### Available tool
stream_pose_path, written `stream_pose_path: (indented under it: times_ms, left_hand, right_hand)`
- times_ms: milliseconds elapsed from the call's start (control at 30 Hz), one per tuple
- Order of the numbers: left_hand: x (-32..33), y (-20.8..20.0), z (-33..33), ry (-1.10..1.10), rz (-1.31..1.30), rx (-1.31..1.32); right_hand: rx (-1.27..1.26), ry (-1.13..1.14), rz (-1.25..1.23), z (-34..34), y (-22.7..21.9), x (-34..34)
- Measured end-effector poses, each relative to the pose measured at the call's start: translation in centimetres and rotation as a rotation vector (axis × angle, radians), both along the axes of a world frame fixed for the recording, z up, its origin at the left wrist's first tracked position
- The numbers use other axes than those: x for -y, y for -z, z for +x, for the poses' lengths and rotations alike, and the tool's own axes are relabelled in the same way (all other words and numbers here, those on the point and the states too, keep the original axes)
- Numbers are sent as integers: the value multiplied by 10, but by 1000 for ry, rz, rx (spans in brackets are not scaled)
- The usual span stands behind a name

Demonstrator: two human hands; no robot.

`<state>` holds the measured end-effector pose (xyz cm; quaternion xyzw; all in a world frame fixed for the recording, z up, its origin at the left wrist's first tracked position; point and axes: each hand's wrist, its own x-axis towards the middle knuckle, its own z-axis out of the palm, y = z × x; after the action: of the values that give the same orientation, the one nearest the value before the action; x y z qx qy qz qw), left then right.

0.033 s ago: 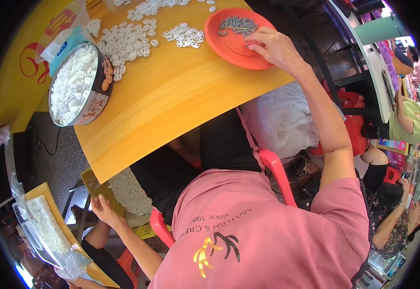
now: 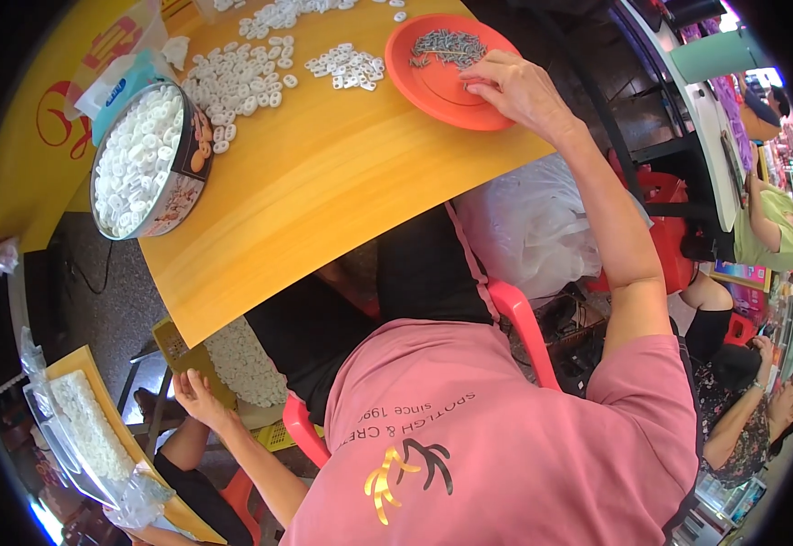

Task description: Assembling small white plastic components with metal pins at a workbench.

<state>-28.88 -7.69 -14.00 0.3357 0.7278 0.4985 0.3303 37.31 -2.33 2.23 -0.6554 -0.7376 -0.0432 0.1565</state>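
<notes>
My right hand [image 2: 525, 98] is over the near right side of a red plate [image 2: 424, 102]. Its thumb and forefinger are pinched together, and whatever lies between the tips is too small to make out. A heap of small grey metal screws [image 2: 449, 47] lies toward the far side of that plate. Down at my left, my left hand [image 2: 198, 399] hangs below the table top with its fingers apart, seemingly holding nothing. It is beside a yellow basket [image 2: 181, 350], next to a mass of small white pieces [image 2: 243, 364].
White oval plastic pieces [image 2: 242, 82] are spread over the yellow table [image 2: 323, 173], with a smaller pile [image 2: 346, 65] near the plate. A round tin [image 2: 182, 196] full of them stands at the left edge. A plastic bag [image 2: 537, 223] sits under the right edge. Other people are at both sides.
</notes>
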Motion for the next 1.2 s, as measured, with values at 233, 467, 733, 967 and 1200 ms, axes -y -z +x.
stream_pose_path:
  times_ms: [233,467,733,967,1200]
  left_hand:
    - [2,-46,54,153,126,-158]
    - [-5,-87,90,284,291,-278]
    - [-8,-105,135,412,340,-240]
    - [-11,-112,151,491,396,-272]
    - [-14,-116,165,509,413,-265]
  right_hand:
    - [116,-47,-20,-2,-3,-1]
    - [-352,52,-47,2,-8,-1]
    - [-443,104,5,-2,-30,3]
    - [-318,34,62,12,-21,6]
    - [-233,-52,-200,7,-20,11]
